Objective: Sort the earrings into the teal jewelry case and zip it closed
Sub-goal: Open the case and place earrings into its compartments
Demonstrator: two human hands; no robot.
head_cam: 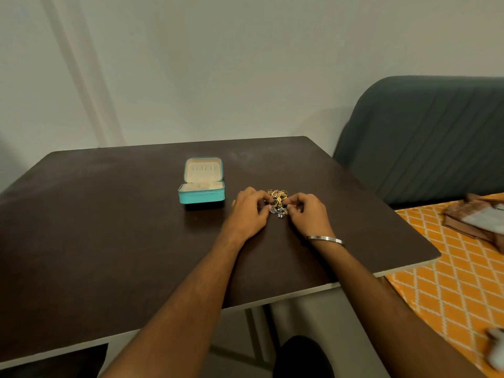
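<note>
So the person has a little heap of tangled gold, green and silver earrings (278,203) sitting on the dark brown wooden table (109,227), and both hands are in it from either side. The left hand (249,212) has its fingers curled in at the pile's left edge and the right hand (306,212) does the same on the right, fingertips pinching at pieces in the clump. Looks like the two hands are working against each other to tease one earring loose, which makes sense since the stuff seems hooked together. Exactly which piece each hand has is too small to make out.

The small teal zip-around jewelry case (201,197) sits just to the left of the pile and slightly further back, lid propped up and open, cream lining showing. Its compartments look empty from here, so by my guess the sorting has barely started and the zipping is a long way off. Having the case open right beside the heap keeps the carry short, handy with fiddly bits.

There's a thin silver bangle (324,238) on the right wrist. Off to the right is a grey padded seat back (425,137), plus an orange cloth with a white lattice pattern (447,290) with some folded brown fabric (474,216) on it.
</note>
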